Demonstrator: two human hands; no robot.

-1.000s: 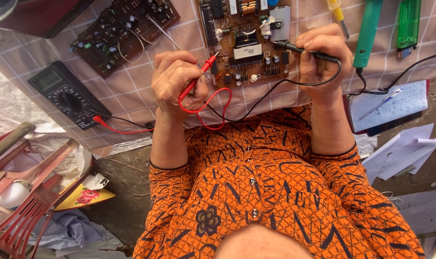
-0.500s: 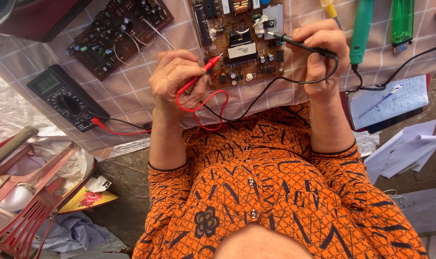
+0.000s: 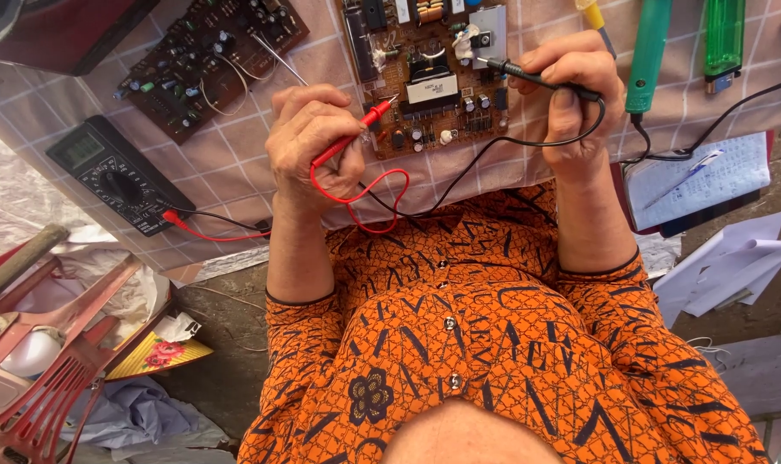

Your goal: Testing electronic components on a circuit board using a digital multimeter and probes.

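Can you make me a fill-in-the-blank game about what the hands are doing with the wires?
1. The left hand holds the ____ probe.
2. The right hand holds the ____ probe.
3. Both probe tips point at the brown ____.
4. The multimeter lies on the person's ____ side.

Missing words: red; black; circuit board; left

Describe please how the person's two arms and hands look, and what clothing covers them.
Both hands, the left hand and the right hand, are bare: no gloves, and no rings or watch visible. The forearms are uncovered too. The orange sleeves with a black geometric pattern end near the elbows with a thin dark hem, and belong to a matching buttoned garment with a black flower motif.
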